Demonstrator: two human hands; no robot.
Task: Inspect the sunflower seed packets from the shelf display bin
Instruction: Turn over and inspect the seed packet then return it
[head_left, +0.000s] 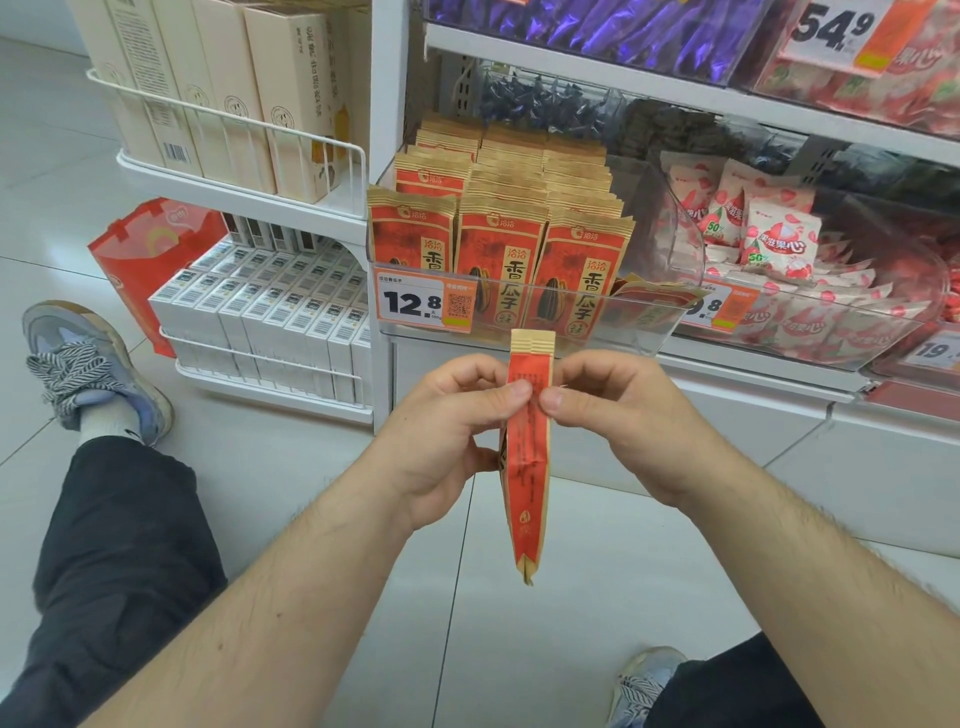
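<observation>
- A red and tan sunflower seed packet (527, 457) is held edge-on to the camera, its long axis vertical, below and in front of the clear display bin (649, 322).
- The left hand (457, 436) pinches the packet's upper part from the left, thumb and curled fingers clamped on it.
- The right hand (618, 415) pinches the same upper part from the right, thumb tip nearly meeting the left thumb.
- Both hands sit equally near the packet; its lower end hangs free beneath them over the pale floor tiles (545, 649).
- The bin's front edge lies just above the packet's top seam; more seed packets (498, 249) stand upright in rows inside, behind a 12.8 price tag (423, 304).
- Judgement: turning the packet flat-face up needs only a wrist twist; open room lies below and toward the person.
</observation>
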